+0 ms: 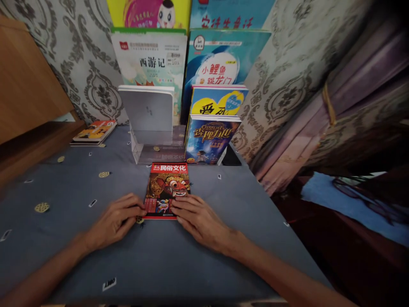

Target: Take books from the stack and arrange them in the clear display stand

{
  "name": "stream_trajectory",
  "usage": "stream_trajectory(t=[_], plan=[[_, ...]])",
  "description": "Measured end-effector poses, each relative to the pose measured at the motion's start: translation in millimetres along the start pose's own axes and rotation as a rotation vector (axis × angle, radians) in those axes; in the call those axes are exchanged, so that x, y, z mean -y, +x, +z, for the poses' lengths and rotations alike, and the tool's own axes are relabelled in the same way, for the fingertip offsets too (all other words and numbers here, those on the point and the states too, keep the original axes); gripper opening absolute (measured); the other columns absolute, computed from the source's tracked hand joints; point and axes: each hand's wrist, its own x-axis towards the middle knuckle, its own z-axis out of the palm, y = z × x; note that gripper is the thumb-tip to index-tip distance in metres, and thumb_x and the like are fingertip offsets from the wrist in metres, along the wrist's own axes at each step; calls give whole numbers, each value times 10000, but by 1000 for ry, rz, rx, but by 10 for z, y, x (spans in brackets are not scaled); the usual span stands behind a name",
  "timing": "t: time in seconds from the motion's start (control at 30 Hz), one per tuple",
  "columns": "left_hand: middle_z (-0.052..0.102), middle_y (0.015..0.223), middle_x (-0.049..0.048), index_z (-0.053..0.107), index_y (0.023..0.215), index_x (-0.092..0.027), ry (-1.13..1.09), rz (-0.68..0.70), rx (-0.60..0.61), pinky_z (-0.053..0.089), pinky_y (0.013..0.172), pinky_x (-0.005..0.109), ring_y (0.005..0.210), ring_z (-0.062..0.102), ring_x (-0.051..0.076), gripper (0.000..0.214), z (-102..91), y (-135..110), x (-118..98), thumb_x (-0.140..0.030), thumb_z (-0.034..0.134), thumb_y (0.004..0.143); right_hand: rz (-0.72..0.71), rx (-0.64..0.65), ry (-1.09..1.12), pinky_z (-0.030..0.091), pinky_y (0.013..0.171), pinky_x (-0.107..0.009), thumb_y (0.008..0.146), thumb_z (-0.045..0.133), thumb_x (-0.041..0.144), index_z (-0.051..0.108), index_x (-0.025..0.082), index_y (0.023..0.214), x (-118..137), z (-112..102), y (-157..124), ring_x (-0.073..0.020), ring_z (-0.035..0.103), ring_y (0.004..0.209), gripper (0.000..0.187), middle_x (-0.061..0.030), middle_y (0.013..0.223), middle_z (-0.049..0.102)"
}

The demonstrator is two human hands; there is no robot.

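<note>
A red-bordered book (166,183) with a painted mask on its cover lies flat on the grey-blue cloth. At its lower left edge is my left hand (119,215), with bent fingers and thumb drawn together on the border. My right hand (200,217) rests across the lower right corner, its fingers stretched out over the cover. Just behind the book stands a clear acrylic rack (159,154), which holds a grey book (148,108) on the left and a dark blue book (211,136) on the right.
Taller books, including a pale green one (150,55) and a teal one (230,42), stand at the back. Orange-covered books (96,131) lie at the left beside a wooden cabinet (32,72). A dark flat object (231,157) lies behind the rack's right side. A tied curtain (306,115) hangs at right.
</note>
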Motion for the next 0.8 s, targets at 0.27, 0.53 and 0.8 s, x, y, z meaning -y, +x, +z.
stream_trajectory(t=[0.27, 0.53, 0.8], plan=[[608, 1300, 112, 620, 1252, -208, 205, -138, 23, 483, 1027, 449, 1159, 573, 250, 328, 231, 608, 427, -307, 457, 986, 240, -47, -87, 468, 1044, -487, 1012, 468, 231, 657, 178, 1277, -453, -21, 402, -270, 570, 1267, 330, -123, 1343, 656], [614, 1288, 145, 617, 1258, -142, 355, -187, -32, 459, 1050, 478, 1173, 571, 274, 377, 387, 906, 778, -324, 404, 1006, 393, -60, -161, 413, 1101, -454, 997, 502, 245, 610, 115, 1325, -740, -18, 636, -266, 499, 1342, 369, -161, 1428, 583], [626, 1298, 143, 629, 1259, -151, 350, -176, -74, 467, 1038, 479, 1171, 581, 280, 375, 435, 857, 816, -320, 417, 1001, 385, -63, -147, 400, 1094, -465, 1009, 456, 270, 591, 146, 1360, -783, 33, 610, -260, 476, 1360, 396, -145, 1449, 569]])
